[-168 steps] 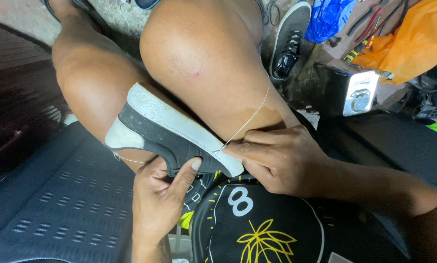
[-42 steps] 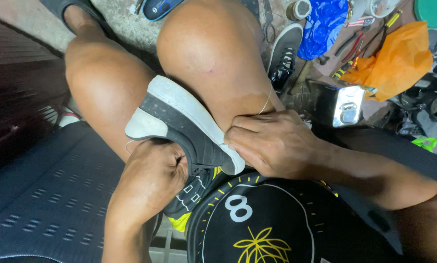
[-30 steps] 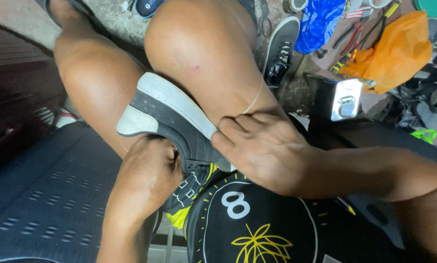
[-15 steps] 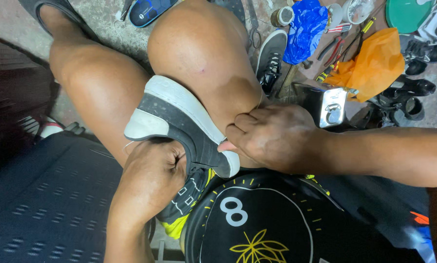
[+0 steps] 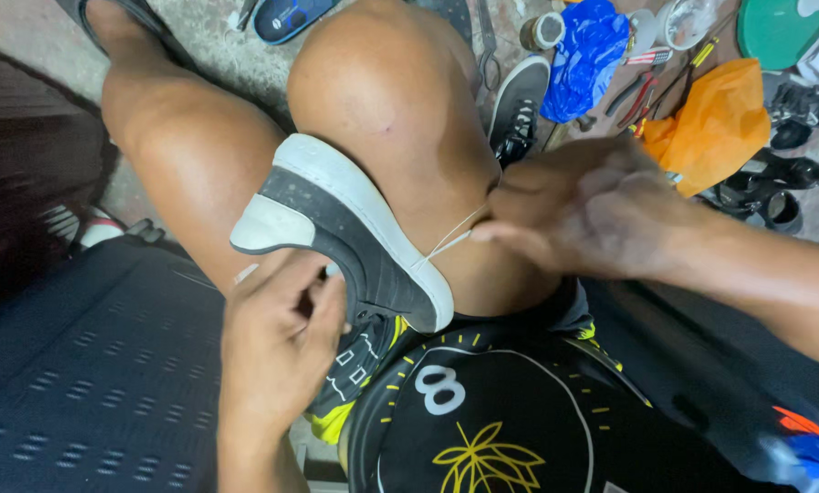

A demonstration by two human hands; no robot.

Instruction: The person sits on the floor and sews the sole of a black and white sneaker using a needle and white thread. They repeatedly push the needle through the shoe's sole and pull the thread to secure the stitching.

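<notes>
— Stitching the sole looks partway done: a pale thread (image 5: 453, 239) runs taut from the white sole edge of the dark sneaker (image 5: 345, 228) to the right hand (image 5: 583, 215), whose fingers are pinched shut on it. How much seam is finished I cannot tell; the stitches are too small to make out.

— Where is the shoe?

— Wedged sole-up between the person's bare knees, toe to the left and away from the body. The left hand (image 5: 277, 342) sits below it, fingers curled loosely against the upper by the sole edge; whether it grips anything small, such as a needle, is hidden.

— Materials?

— The sole is smooth white rubber with a grey, speckled tread face, worn at the toe. The upper is dark and matte. The thread is thin and off-white.

— Around it?

— On the concrete floor lie a second dark sneaker (image 5: 519, 110), a crumpled blue plastic bag (image 5: 587, 55), an orange bag (image 5: 715, 123), red-handled pliers (image 5: 642, 91) and a tape roll (image 5: 544, 30).
</notes>
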